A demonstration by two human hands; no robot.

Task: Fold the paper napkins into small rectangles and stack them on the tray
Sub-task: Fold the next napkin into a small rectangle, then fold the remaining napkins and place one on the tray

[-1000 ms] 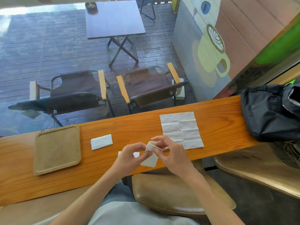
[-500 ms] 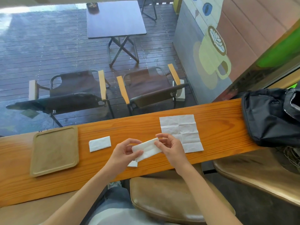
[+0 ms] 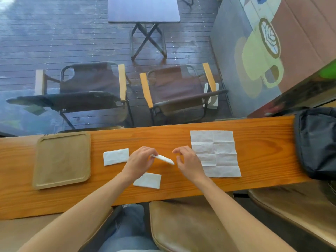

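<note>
My left hand (image 3: pixel 141 160) pinches one end of a folded white napkin (image 3: pixel 164 159) just above the wooden counter (image 3: pixel 263 148). My right hand (image 3: pixel 189 161) hovers beside the napkin's other end with loosely curled fingers, holding nothing. A folded napkin (image 3: pixel 116 156) lies to the left of my hands. Another folded napkin (image 3: pixel 148 180) lies near the counter's front edge, under my left wrist. An unfolded, creased napkin (image 3: pixel 215 153) lies flat to the right. The brown tray (image 3: pixel 62 160) sits at the left with nothing on it.
A black bag (image 3: pixel 316 142) rests on the counter's right end. Tan stool seats (image 3: pixel 183 226) stand below the front edge. Beyond the counter, behind glass, are two folding chairs (image 3: pixel 94 90) and a dark table (image 3: pixel 143 10) on a deck.
My right hand has let go of the napkin and drawn slightly right. The left hand keeps the folded napkin and has lowered it toward the counter.
</note>
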